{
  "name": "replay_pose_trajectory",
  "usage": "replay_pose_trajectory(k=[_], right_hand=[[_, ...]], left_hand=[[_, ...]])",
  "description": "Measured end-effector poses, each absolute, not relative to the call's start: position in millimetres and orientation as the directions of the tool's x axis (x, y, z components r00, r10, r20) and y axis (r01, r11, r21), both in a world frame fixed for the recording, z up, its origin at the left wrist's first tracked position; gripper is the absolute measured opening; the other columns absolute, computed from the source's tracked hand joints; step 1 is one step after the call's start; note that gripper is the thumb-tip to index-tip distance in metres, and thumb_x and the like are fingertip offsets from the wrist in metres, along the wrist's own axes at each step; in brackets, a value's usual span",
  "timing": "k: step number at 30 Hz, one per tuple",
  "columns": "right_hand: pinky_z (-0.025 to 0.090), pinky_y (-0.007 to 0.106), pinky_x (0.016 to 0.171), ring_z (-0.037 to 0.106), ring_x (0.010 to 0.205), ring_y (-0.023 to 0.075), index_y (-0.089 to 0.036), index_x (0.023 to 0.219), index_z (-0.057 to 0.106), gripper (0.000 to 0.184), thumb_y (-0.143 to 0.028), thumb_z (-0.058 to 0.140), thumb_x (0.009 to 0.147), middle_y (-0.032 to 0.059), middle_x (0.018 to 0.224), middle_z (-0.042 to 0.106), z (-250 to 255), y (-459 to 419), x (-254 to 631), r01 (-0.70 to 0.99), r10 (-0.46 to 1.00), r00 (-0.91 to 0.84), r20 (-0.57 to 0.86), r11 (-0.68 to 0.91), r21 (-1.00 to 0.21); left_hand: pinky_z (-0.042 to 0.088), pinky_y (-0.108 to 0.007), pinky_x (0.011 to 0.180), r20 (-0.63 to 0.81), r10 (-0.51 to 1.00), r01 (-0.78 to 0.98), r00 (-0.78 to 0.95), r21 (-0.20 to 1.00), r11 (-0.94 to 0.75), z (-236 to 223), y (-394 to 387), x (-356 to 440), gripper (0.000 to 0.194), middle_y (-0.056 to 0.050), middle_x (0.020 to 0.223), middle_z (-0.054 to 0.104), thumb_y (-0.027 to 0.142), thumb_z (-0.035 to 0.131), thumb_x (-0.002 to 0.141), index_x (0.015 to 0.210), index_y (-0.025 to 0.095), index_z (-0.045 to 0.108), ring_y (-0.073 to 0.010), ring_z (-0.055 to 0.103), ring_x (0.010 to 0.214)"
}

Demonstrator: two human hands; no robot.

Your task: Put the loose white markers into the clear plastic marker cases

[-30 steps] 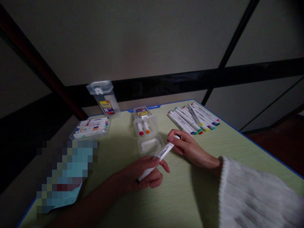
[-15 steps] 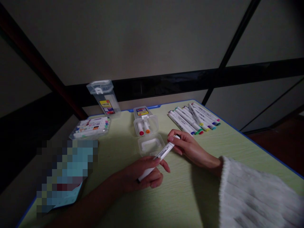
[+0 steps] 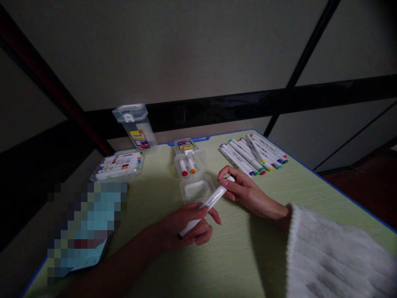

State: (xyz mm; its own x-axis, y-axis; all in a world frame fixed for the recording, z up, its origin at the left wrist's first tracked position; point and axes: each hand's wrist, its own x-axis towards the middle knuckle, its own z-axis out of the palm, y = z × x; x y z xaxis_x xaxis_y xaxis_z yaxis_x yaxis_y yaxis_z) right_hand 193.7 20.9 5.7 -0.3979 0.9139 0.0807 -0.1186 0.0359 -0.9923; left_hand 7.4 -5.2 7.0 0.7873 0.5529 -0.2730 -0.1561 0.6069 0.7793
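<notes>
A white marker with black ends slants up to the right between my two hands, above the table. My left hand grips its lower part between thumb and fingers. At its upper end, my right hand pinches the marker by the black tip. Just behind them lies a clear plastic case with its lid folded open toward me. A red-ended marker and an orange-ended marker rest inside it. Right of the case, several white markers with coloured ends lie in a loose row.
A tall clear case stands at the back left of the table. In front of it lies a flat clear box of markers. Nearer me on the left is a light-blue, partly blurred item. A wall with a dark band rises behind.
Both hands and the marker stay almost where they were, the marker turning slightly in my fingers. Nothing else has visibly moved.
</notes>
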Motion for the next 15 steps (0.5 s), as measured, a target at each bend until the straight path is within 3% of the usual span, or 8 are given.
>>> replay_pose_trajectory(k=[15], right_hand=[[0.021, 0.024, 0.047, 0.032, 0.049, 0.0089, -0.020, 0.079, 0.047, 0.019, -0.035, 0.056, 0.081, -0.0064, 0.056, 0.039, 3.1, 20.6, 194.9, -0.145, 0.914, -0.387, 0.126, 0.074, -0.987]], left_hand=[[0.021, -0.023, 0.045, -0.265, 0.554, -0.155, 0.789, 0.787, 0.597, 7.2, -5.1, 6.5, 0.036, 0.010, 0.031, 0.028, 0.048, 0.063, 0.072, 0.079, 0.013, 0.058, -0.0065, 0.027, 0.036]])
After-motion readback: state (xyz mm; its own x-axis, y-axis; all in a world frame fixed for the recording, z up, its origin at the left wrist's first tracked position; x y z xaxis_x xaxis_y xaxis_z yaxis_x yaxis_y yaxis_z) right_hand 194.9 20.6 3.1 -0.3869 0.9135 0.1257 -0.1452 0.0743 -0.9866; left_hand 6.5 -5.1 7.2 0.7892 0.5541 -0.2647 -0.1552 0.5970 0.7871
